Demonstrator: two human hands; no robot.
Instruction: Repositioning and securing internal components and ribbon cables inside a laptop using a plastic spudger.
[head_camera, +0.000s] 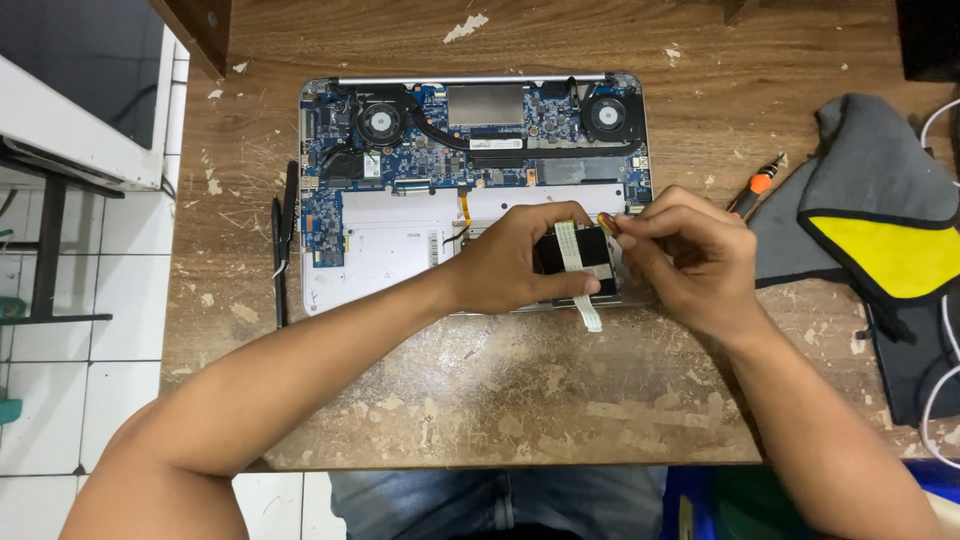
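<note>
Two bare hands meet over the lower right part of an opened laptop (400, 250) that lies bottom-up on a worn wooden table (500, 390). In the head view, the left hand (505, 265) is closed around a small flat black component (590, 252), thumb under its near edge and fingers over its far edge, holding it just above the laptop's pale inner frame. A white ribbon cable (572, 262) runs across the top of that black part and hangs off its near edge toward the table. The right hand (685, 258) is beside it on the right, fingertips pinched together at the component's upper right corner; whether they grip a small part there is too fine to tell.

Further up inside the laptop sits the blue circuit board (420, 150) with two round fans (380, 122) in its top corners and a dark heat pipe between them. Left of the laptop, two slim black pry tools (283, 240) lie on the wood. To the right, a screwdriver with an orange collar (758, 186) rests near a grey and yellow cloth pouch (880, 240). White tiled floor (110, 330) shows at the left, past the table's edge
</note>
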